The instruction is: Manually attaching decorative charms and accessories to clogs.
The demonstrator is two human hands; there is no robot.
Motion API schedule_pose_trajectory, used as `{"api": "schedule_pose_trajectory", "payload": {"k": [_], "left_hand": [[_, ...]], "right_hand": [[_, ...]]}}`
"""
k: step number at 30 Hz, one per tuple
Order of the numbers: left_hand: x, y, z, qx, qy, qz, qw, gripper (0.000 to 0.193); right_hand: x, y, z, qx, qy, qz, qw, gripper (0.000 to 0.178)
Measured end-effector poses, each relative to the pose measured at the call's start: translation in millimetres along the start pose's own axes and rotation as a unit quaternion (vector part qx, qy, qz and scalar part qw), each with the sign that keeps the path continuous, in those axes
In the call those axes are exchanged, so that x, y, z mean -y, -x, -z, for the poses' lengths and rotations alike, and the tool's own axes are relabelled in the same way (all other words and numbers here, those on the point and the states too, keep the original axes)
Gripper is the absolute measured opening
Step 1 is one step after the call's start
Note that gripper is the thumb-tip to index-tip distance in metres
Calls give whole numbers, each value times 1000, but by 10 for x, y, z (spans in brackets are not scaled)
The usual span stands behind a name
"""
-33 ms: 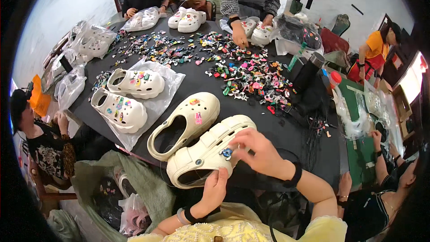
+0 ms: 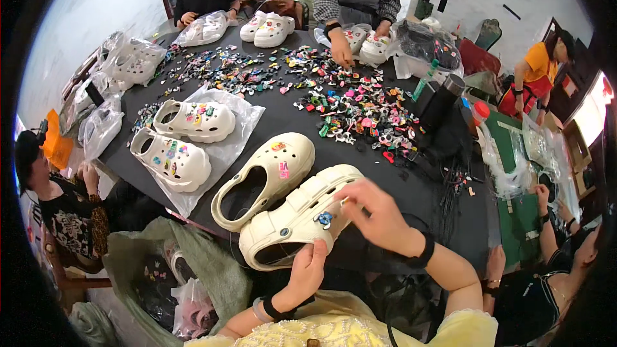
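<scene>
Footwear first: we have a cream clog [image 2: 289,216] tipped at the near edge of the black table [image 2: 276,114], toe pointing away and to the right, probably so its upper faces us. Our left hand [image 2: 304,277] is closed on the near side by the opening, thumb on top and the other fingers mostly hidden; looks like a steadying hold that leaves the toe end free. Our right hand [image 2: 378,217] hovers by the toe, fingers bent, just right of a blue charm [image 2: 324,220] seated on the clog. Something tiny and yellowish shows at those fingertips, but it's blurry, so we honestly can't tell if they're pinching it. The matching clog [image 2: 290,153] lies just beyond, handy for comparing, we guess. Loose charms [image 2: 366,112] spread farther up, seemingly within everyone's reach, and the white clogs [image 2: 172,162] sit left on clear plastic [image 2: 243,117], maybe to keep them clean.
</scene>
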State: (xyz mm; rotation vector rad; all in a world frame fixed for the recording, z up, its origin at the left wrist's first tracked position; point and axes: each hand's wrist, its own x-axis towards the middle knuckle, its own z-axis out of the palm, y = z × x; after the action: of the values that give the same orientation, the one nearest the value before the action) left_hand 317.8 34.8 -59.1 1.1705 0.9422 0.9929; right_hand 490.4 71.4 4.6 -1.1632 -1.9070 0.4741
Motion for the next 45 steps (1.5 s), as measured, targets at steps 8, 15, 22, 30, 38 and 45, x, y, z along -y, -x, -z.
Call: {"api": "schedule_pose_trajectory", "payload": {"k": [8, 15, 22, 30, 38, 45], "left_hand": [[-429, -123, 37, -28, 250, 112, 961, 46], [-398, -32, -2, -73, 142, 26, 987, 28], [-100, -338, 124, -16, -68, -15, 997, 36], [-53, -320, 199, -6, -71, -12, 997, 38], [-18, -306, 207, -10, -103, -31, 994, 35], [-39, -299, 206, 0, -46, -6, 999, 36]], "right_hand": [[-488, -99, 571, -182, -41, -145, 972, 13], [-1329, -42, 877, -148, 40, -236, 960, 15], [-1980, -318, 767, -76, 155, -240, 955, 15], [-2198, -466, 481, 52, 365, -242, 897, 18], [-1997, -322, 745, -82, -30, -326, 941, 22], [-1254, -172, 812, -8, -227, -395, 890, 25]]}}
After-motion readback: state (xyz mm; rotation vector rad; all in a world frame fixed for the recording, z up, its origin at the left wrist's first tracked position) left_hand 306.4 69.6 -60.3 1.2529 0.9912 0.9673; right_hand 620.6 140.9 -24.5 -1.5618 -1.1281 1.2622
